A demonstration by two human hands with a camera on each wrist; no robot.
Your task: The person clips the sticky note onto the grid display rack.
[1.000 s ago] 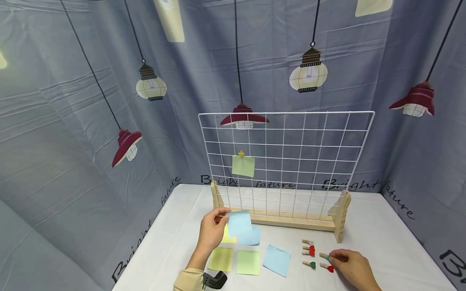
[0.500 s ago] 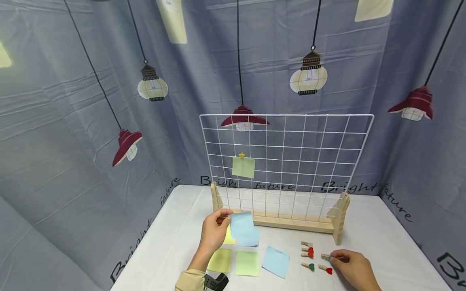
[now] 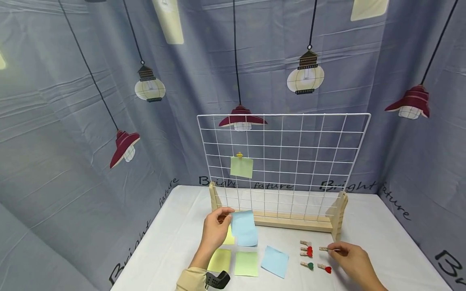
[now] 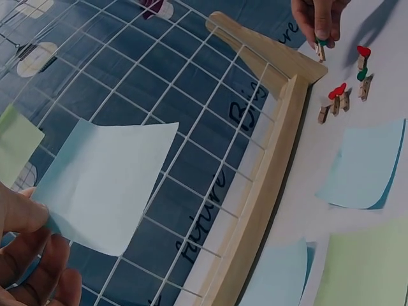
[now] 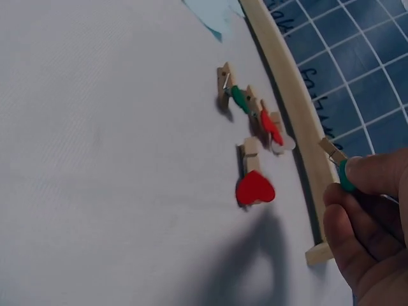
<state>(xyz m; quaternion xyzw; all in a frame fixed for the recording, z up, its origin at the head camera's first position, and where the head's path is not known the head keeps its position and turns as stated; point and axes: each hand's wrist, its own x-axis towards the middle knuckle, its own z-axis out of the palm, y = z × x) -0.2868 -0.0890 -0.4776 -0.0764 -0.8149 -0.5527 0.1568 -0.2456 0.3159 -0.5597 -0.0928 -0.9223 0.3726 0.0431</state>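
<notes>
Between thumb and fingertips my left hand (image 3: 214,229) pinches one edge of a blue sticky note (image 4: 111,185), held up in front of the wire grid's lower left. My right hand (image 3: 352,260) pinches a small wooden clothespin (image 5: 334,152) with a green decoration, raised over the table at the right. Beside it lie several more clothespins, one with a red heart (image 5: 255,187) and one with a green heart (image 3: 307,265). A pale green sticky note (image 3: 241,167) hangs on the grid (image 3: 291,161) from a yellow clip (image 3: 239,154).
On the white tablecloth lie a yellow note (image 3: 219,260), a green note (image 3: 246,264) and another blue note (image 3: 274,262). The grid stands in a wooden base (image 3: 291,221) across the back of the table. A lamp-printed curtain (image 3: 174,121) surrounds it.
My right hand has lifted the green-decorated clothespin slightly up from beside the red-heart one. My left hand has shifted a little to the right with the blue note.
</notes>
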